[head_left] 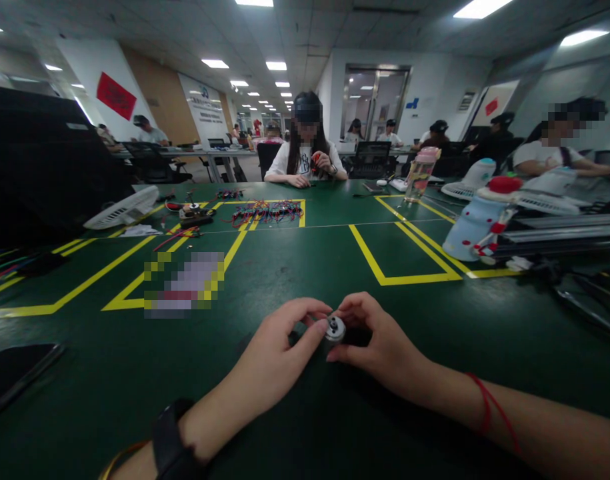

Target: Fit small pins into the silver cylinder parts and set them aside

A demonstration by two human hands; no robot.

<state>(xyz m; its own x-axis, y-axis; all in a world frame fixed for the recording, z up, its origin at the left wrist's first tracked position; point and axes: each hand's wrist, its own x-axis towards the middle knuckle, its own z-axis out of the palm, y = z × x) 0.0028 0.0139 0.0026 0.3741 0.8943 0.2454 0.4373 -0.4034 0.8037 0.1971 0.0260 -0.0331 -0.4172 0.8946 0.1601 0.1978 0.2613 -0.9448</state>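
Note:
A small silver cylindrical motor [335,331], with a dark hub in the middle of its round end, is held low in front of me, its end face tilted up. My left hand [287,343] is closed on it from the left, thumb and fingertips at its rim. From the other side my right hand [377,337] curls round it, index finger near the top and thumb below. Where the right fingers pass behind the motor, they are hidden.
A phone [19,373] lies at left and a blurred flat item [189,283] beyond it. Tangled wires [269,212] spread farther back. At right stand a blue bottle [472,227], a clear bottle [421,177] and cables [585,293]. A person [305,153] sits opposite.

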